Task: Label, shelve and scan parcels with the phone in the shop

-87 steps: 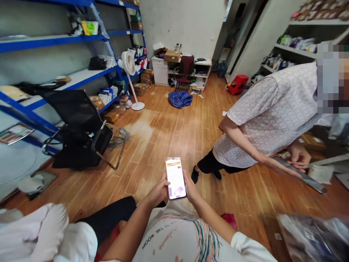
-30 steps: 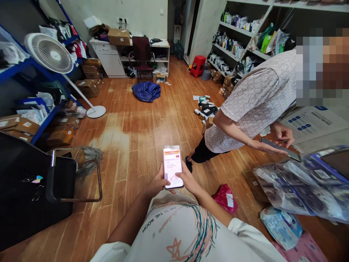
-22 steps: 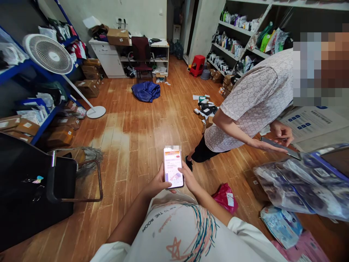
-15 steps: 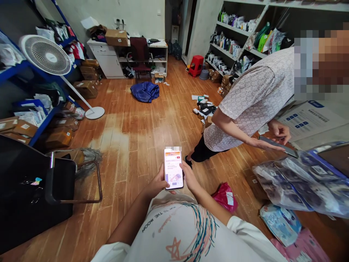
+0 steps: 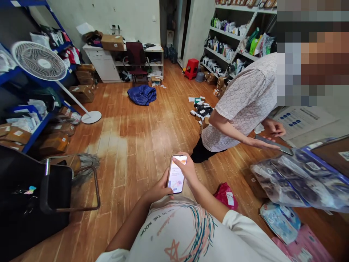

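Observation:
A smartphone with a lit, mostly white screen is held upright and slightly tilted in front of my shirt. My left hand grips its lower left side, the thumb lying over the bottom corner of the screen. Around the upper right of the phone is my right hand. Its thumb reaches across to the top left of the screen, and its other fingers are partly hidden behind the phone. The small text on the screen is too fine to read.
At the right a person stands holding a dark phone over plastic-wrapped packs. A pink parcel lies on the floor. A black chair and a white fan stand at left; a blue bag lies ahead.
My right thumb has moved from the screen's right edge to its upper left, and the right fingers now wrap the phone's top. The phone has tilted and shifted slightly right and down.

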{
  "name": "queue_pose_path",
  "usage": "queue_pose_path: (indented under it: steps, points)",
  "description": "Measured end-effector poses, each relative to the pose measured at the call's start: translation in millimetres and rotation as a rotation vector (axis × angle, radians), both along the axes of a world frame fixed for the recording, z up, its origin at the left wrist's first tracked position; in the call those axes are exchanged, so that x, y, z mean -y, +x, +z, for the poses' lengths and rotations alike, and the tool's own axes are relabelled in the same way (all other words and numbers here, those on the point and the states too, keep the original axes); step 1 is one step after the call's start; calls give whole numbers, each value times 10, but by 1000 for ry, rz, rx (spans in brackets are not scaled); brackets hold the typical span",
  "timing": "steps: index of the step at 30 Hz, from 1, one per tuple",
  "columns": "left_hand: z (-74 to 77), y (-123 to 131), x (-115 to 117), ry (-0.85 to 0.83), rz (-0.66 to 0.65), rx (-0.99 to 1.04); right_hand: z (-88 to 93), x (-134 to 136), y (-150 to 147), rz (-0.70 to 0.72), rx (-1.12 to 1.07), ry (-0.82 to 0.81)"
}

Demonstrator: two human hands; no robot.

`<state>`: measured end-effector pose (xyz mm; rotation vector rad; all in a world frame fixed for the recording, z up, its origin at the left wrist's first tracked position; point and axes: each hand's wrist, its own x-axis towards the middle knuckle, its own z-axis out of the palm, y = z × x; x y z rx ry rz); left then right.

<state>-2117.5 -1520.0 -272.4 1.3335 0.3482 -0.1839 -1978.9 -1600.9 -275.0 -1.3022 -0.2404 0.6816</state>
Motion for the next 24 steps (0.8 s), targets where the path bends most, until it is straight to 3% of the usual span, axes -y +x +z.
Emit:
queue_pose_path:
  steps: [7, 15, 24]
  points:
    - [4, -24, -157, -77, 43, 6, -26, -130, -25, 19, -129, 199]
    - [-23, -63, -492, -272, 106, 34, 56, -472, -68, 117, -133, 161]
    - [54, 32, -965, -290, 156, 3, 43, -1019, 25, 146, -168, 110]
